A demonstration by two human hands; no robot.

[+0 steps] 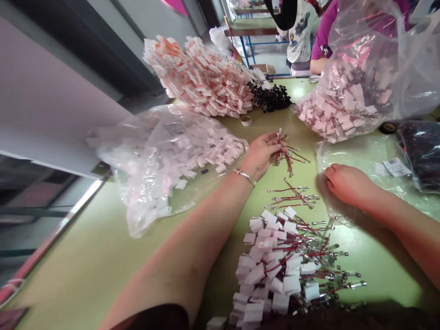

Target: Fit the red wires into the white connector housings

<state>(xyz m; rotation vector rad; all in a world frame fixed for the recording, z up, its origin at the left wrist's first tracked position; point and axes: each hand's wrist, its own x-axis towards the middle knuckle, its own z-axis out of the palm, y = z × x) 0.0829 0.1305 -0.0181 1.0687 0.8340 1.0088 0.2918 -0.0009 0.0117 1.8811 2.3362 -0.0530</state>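
My left hand (263, 153), with a metal bracelet at the wrist, is closed on a small bunch of short red wires (290, 166) with metal ends. My right hand (347, 183) is curled over the edge of a flat clear plastic bag (357, 153); its fingertips are tucked under, so anything in them is hidden. Between my arms lie several loose red wires (292, 199) on the green table. Nearer to me is a heap of white connectors (271, 256) joined to red wires, with glass-and-metal tube pieces (355, 285) at the right-hand ends.
An open clear bag of white connectors (220, 151) lies left. Behind are a pile of white-and-orange pieces (206, 82), black parts (271, 97) and a tape roll (246, 120). A full bag (347, 101) stands back right, before a person in a purple sleeve (321, 41).
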